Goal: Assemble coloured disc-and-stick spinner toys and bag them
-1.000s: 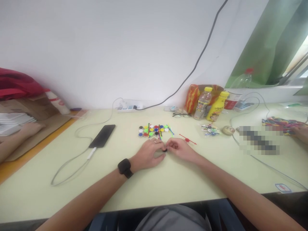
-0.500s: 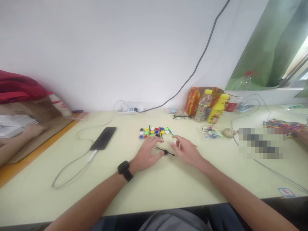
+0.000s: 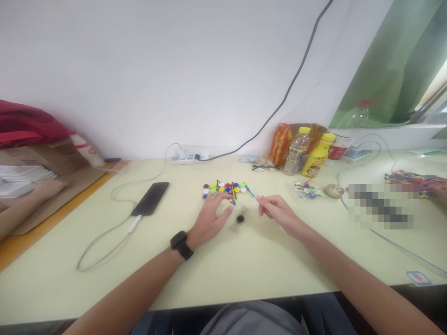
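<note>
A small spinner with a round black hub (image 3: 240, 219) stands on the table between my hands; its pointer is only a faint blur around the hub. My left hand (image 3: 212, 217) is to the left of it, thumb and fingers apart, with nothing held. To the right, my right hand (image 3: 275, 211) has its fingers curled and pinched together; what they hold, if anything, is hidden. Beyond my hands lie rows of coloured discs (image 3: 221, 185) in blue, yellow, white, red and green. Thin coloured pointers lie among them, including a green and blue pointer (image 3: 249, 189).
A phone (image 3: 151, 199) on a charging cable lies at left. Glasses (image 3: 265, 168), a yellow bottle (image 3: 317, 158), a clear bottle (image 3: 296, 153) and a bag of small parts (image 3: 307, 190) are at the back right. Another person's hand (image 3: 52, 184) rests at far left.
The black pointer, plainly visible and still before, is now blurred around its hub. My right hand has drawn slightly right and its fingers have closed; my left hand has moved slightly away from the spinner.
</note>
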Demonstrator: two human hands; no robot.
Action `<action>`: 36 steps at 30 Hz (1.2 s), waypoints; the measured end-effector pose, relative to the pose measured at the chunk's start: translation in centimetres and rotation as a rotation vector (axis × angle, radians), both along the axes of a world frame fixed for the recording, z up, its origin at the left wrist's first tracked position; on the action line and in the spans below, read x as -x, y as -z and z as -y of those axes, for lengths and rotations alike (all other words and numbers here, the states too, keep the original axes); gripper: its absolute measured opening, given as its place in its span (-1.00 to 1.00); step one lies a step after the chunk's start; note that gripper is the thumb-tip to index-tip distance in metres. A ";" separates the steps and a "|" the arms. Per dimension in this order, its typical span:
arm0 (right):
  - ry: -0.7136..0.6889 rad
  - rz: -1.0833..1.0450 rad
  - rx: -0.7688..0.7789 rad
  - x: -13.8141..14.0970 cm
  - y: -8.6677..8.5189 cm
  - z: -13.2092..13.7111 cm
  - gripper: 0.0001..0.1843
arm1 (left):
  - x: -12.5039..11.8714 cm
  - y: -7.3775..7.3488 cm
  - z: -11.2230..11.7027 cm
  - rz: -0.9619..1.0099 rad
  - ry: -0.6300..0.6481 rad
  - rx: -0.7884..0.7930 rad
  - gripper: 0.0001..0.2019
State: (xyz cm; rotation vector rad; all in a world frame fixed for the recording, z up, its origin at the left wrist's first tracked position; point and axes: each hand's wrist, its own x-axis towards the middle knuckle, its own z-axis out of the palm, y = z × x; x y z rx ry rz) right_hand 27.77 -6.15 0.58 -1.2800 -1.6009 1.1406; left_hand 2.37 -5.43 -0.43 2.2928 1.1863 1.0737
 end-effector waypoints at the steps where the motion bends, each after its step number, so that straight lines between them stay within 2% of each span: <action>1: 0.010 0.013 -0.022 -0.3 0.1 -0.3 -0.32 | 0.0 0.0 -0.1 0.006 -0.003 0.004 -0.81; 5: 0.019 0.108 -0.154 -1.4 0.8 -1.5 -0.46 | 0.0 0.2 -0.4 0.031 -0.020 0.023 -0.81; 8: 0.047 0.306 -0.255 -1.6 1.5 -2.0 -0.63 | 0.0 0.4 -0.6 0.047 -0.025 0.049 -0.81; 11: 0.115 0.570 -0.246 -1.5 2.3 -2.0 -0.77 | 0.0 0.5 -0.8 0.047 -0.021 0.042 -0.82; 14: 0.151 0.724 -0.229 -1.4 2.9 -2.1 -0.76 | 0.0 0.6 -0.8 0.042 -0.020 0.031 -0.83; 19: 0.124 0.739 -0.304 -1.7 3.4 -2.5 -0.69 | -0.1 0.6 -0.8 0.041 -0.019 0.044 -0.83; 24: 0.048 0.768 -0.373 -1.5 3.5 -2.4 -0.81 | -0.1 0.7 -0.9 0.036 -0.021 0.031 -0.84; 31: 0.001 0.802 -0.385 -1.1 3.4 -2.1 -0.80 | -0.2 0.6 -0.8 0.027 -0.011 0.013 -0.83; 36: 0.045 0.796 -0.330 -0.9 3.7 -2.5 -0.61 | -0.2 0.7 -0.8 0.022 -0.017 0.024 -0.84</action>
